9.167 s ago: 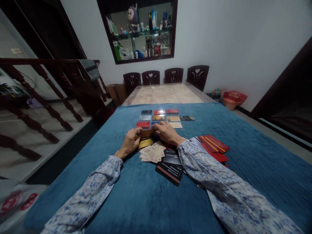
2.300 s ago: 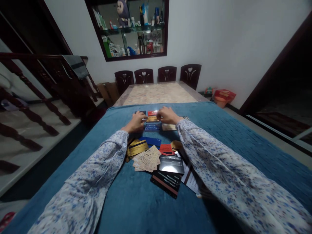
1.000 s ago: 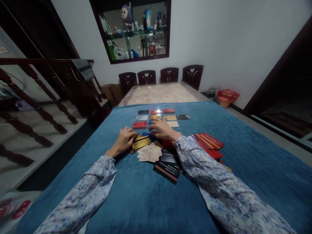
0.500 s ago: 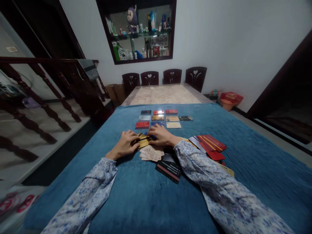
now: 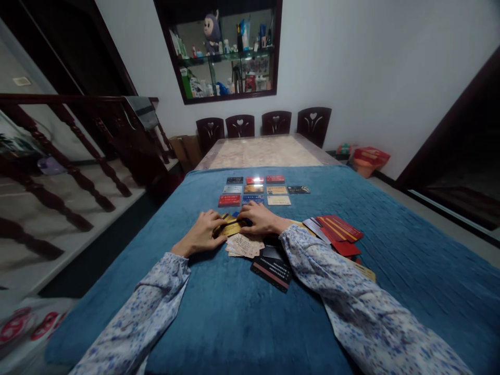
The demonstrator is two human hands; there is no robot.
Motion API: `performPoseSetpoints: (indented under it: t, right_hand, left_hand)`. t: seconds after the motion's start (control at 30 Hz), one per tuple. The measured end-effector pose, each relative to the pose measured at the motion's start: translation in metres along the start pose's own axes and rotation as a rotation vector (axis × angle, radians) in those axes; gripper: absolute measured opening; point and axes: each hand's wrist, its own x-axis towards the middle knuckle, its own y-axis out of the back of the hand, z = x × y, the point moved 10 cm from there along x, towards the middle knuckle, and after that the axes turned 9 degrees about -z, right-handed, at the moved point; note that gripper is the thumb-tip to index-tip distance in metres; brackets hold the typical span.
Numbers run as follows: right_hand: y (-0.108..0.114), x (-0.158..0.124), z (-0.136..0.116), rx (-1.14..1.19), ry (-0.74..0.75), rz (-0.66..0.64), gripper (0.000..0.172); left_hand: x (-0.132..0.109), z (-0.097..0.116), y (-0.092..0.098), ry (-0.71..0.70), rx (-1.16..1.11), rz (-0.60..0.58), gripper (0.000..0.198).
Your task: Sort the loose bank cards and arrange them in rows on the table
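A gold card (image 5: pixel 230 226) with a dark stripe lies on the pile in front of me. My left hand (image 5: pixel 203 232) is closed on its left end, thumb at the near edge and fingers over the top. At the other end, my right hand (image 5: pixel 260 217) grips the card with bent fingers, hiding that end. Part of a blue card (image 5: pixel 236 214) shows behind the gold one, close to my right fingers. Fanned pale cards (image 5: pixel 245 245) lie just below the gold card. A black card (image 5: pixel 271 272) with a brownish stripe rests nearer to me, left of my right sleeve.
Rows of cards, among them a red card (image 5: pixel 229 200) and a cream card (image 5: pixel 278 200), lie beyond my hands. Red cards (image 5: pixel 341 229) are heaped right of my right forearm, which partly covers a yellowish card (image 5: pixel 366 272). A blue cloth (image 5: pixel 203 323) covers the near table.
My left hand has shifted slightly right, its fingers now reaching further over the gold card. My right hand stays almost in place.
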Motion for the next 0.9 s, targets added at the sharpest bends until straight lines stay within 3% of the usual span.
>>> performPoseSetpoints:
  t: [0.43, 0.67, 0.9]
  right_hand:
    - [-0.001, 0.001, 0.001, 0.002, 0.005, -0.006, 0.047]
    - [0.001, 0.001, 0.005, -0.007, -0.018, 0.054, 0.029]
    - [0.003, 0.002, 0.010, 0.003, -0.052, 0.116, 0.023]
  left_hand:
    - [0.000, 0.008, 0.010, -0.044, -0.015, 0.057, 0.022]
    - [-0.001, 0.007, 0.015, -0.058, -0.068, 0.093, 0.023]
    - [-0.001, 0.007, 0.019, -0.075, -0.054, 0.175, 0.028]
